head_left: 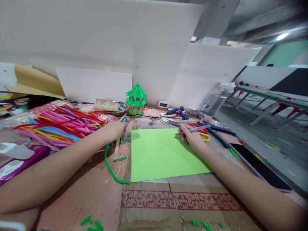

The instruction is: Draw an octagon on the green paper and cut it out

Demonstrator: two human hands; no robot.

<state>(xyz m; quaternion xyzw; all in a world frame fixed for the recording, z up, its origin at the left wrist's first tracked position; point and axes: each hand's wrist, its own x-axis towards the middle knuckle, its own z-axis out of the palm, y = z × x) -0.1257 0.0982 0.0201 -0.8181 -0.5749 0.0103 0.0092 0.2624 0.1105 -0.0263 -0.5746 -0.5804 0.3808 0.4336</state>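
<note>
A pencil [192, 129] lies crosswise in the clenched fingers of the right hand [190, 136] at the far right corner of a green paper sheet [163, 154] (flat on the counter [96, 192]); the left hand [116, 128] reaches away leftward, its grip hidden.

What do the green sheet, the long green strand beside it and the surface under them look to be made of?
The green sheet looks like matte paper or thin card: flat, sharp edged, no gloss. The green strand seems a fuzzy pipe cleaner, bent and holding its curve, like the coloured bundle near the left hand. The surface is printed corrugated cardboard, creased, dull brown.
</note>
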